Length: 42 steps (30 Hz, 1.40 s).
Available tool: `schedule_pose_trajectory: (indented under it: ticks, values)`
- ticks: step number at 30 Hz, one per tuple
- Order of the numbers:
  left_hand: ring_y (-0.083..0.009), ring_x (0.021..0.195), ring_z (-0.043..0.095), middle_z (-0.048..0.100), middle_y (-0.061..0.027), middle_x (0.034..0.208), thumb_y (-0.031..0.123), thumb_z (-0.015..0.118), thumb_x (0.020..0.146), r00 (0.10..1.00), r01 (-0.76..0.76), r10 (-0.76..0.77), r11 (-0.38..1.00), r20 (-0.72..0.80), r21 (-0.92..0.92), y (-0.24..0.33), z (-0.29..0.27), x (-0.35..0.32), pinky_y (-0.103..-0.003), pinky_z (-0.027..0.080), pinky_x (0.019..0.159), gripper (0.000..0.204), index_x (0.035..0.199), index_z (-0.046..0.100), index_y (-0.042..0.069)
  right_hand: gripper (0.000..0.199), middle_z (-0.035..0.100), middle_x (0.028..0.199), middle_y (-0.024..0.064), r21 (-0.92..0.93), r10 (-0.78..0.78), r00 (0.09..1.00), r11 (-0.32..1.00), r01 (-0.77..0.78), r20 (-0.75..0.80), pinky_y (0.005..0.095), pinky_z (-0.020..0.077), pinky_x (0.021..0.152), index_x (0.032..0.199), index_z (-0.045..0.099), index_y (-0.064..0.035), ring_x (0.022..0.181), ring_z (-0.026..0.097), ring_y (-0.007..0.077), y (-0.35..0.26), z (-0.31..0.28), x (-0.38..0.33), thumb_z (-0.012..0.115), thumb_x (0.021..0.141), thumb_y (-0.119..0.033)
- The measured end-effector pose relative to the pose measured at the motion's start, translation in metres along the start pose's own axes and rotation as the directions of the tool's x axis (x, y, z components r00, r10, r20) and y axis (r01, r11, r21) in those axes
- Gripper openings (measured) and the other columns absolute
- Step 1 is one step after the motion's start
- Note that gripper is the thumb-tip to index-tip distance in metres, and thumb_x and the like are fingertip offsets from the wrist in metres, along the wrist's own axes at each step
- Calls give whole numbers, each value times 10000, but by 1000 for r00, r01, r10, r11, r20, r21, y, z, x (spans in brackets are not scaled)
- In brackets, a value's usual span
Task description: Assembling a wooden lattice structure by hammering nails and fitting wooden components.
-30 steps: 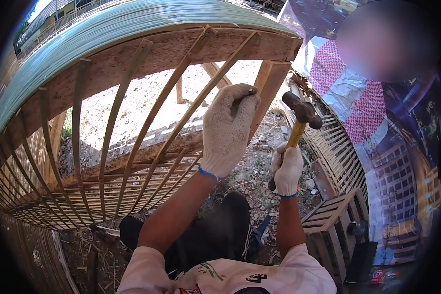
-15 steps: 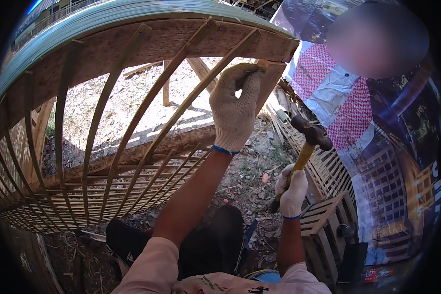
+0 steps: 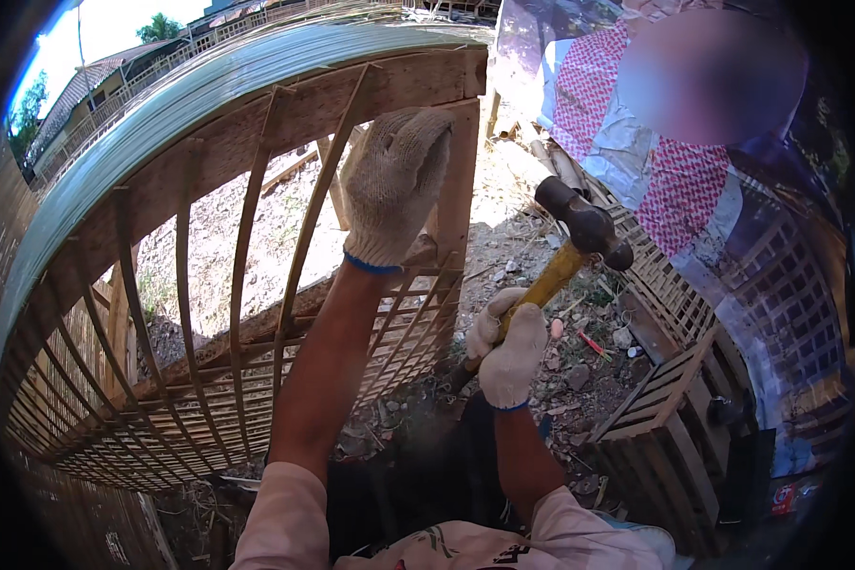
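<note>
My left hand (image 3: 394,185), in a pale knit glove with a blue cuff, is raised at the top right corner of a wooden frame. Its fingers are pressed together against the top rail (image 3: 427,78), beside the corner post (image 3: 460,180). Whatever they pinch is hidden behind the glove. The nearest bamboo slat (image 3: 323,190) rises just left of this hand. Lower down at the right, my gloved right hand (image 3: 513,356) wraps round the yellow handle of a hammer (image 3: 553,275). The dark metal head is tilted up and away from the frame.
A bamboo lattice (image 3: 209,418) forms the frame's lower part. On the right stand a slatted wooden crate (image 3: 660,456) and a printed banner (image 3: 769,313). A person in a red-and-white patterned garment (image 3: 679,199) shows at the upper right, possibly on the banner. Stones and litter cover the ground.
The view has shifted, so the frame and my left hand appear further left. My right hand has brought the hammer leftward, closer to the frame. Both hands keep their closed grip.
</note>
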<state>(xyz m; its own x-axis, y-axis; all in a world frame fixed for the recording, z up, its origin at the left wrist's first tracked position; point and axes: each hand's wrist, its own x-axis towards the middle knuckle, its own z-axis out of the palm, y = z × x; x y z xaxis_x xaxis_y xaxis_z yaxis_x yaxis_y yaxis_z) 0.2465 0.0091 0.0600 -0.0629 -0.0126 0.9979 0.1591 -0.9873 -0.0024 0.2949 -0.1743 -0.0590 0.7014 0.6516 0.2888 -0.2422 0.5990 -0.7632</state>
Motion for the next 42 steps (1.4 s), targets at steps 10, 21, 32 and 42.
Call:
schedule_pose_trajectory:
  ticks: [10,21,32,42]
  values:
    - [-252,923,712,752,-49,1013,-19,803,817,975,-139,114,982,191,126,-9,-11,13,-360,586,745,339,1116,728,122,352,443,717,10,284,-147,986,951,120,75,270,351,512,1058,510,-63,568,414,92,50,73,-4,422,1103,-401]
    - [-240,892,720,742,-54,996,6,831,788,952,-242,208,961,224,135,-12,-9,19,-352,586,699,361,1106,737,146,539,397,616,3,425,-122,983,889,170,-138,310,333,471,940,515,-70,480,373,131,64,114,5,402,1053,-585]
    - [-256,919,720,733,-62,1008,19,821,799,948,-232,194,964,251,130,-10,-14,22,-370,586,723,338,1107,739,133,361,423,626,-8,339,-36,996,939,63,-87,241,338,455,976,488,-48,486,385,67,43,113,-6,393,1119,-366]
    - [-240,886,708,697,-38,1037,89,800,831,943,-246,196,955,268,168,-15,-19,22,-378,538,727,301,1109,709,162,365,405,627,-31,281,68,996,956,-82,59,228,300,441,934,467,-90,483,353,38,21,106,0,403,1128,-392]
